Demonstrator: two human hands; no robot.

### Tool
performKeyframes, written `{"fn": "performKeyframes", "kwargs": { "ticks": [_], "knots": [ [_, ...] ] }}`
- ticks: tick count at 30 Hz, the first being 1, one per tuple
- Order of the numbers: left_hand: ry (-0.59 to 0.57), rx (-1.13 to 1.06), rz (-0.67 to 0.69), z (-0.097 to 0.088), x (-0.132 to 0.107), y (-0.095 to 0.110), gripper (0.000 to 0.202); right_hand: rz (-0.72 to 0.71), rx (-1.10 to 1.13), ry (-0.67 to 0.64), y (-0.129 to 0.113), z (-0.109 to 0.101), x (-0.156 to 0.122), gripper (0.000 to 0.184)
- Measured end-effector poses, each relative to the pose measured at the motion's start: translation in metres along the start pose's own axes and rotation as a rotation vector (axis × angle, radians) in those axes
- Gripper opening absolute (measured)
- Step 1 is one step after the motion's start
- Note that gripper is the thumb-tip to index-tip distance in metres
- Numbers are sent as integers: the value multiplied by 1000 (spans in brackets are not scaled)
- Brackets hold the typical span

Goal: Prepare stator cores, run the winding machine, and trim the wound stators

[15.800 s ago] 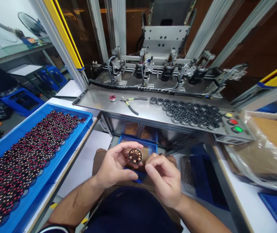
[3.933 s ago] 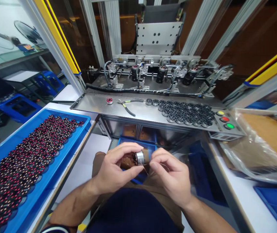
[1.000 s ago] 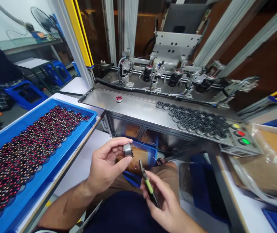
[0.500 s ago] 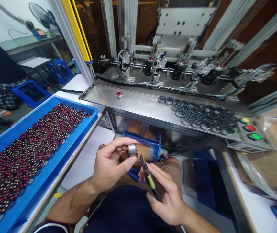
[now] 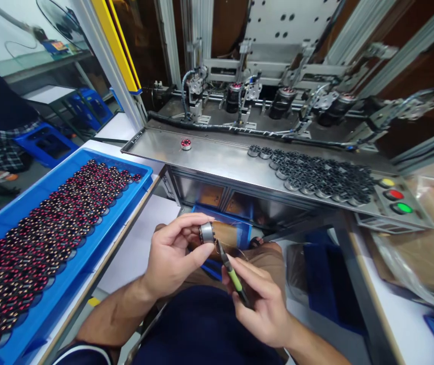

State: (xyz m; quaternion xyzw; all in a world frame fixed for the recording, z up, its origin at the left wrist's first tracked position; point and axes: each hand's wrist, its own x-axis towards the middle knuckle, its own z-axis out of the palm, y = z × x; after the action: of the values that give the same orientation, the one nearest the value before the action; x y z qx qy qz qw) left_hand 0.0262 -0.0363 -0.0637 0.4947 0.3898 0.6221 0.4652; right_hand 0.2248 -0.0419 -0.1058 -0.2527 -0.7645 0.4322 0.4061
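My left hand (image 5: 173,253) pinches a small wound stator (image 5: 207,232), a silver ring with copper coils, between thumb and fingers above my lap. My right hand (image 5: 262,304) grips green-handled cutters (image 5: 231,274), whose tip reaches up to the lower edge of the stator, where thin copper wire ends trail off. Both hands are closed on what they hold.
A blue tray (image 5: 87,253) packed with several wound stators lies at my left. On the steel shelf (image 5: 217,165) ahead sit a single red stator (image 5: 185,144), a cluster of black bare cores (image 5: 316,175) and three coloured buttons (image 5: 394,195). A small blue bin (image 5: 240,230) is under the shelf. Another person stands far left.
The cutters, taken from the shelf since the oldest frames, have risen in my right hand until the tip meets the stator. My left hand has kept the stator nearly still.
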Motion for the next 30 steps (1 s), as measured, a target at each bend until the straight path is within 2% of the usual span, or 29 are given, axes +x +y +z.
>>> {"fn": "performKeyframes", "kwargs": {
  "ticks": [5, 8, 17, 30],
  "knots": [
    [-31, -24, 101, -3, 1, -4, 29, 12, -8, 31, -3, -2, 0, 74],
    [-2, 36, 158, -3, 2, -5, 22, -9, -64, 30, -9, -5, 2, 78],
    [20, 210, 239, -2, -4, -1, 31, -49, -43, 13, -11, -4, 8, 77],
    [-12, 245, 273, -3, -5, -1, 34, -20, -124, 42, -6, -3, 1, 73]
  ]
}}
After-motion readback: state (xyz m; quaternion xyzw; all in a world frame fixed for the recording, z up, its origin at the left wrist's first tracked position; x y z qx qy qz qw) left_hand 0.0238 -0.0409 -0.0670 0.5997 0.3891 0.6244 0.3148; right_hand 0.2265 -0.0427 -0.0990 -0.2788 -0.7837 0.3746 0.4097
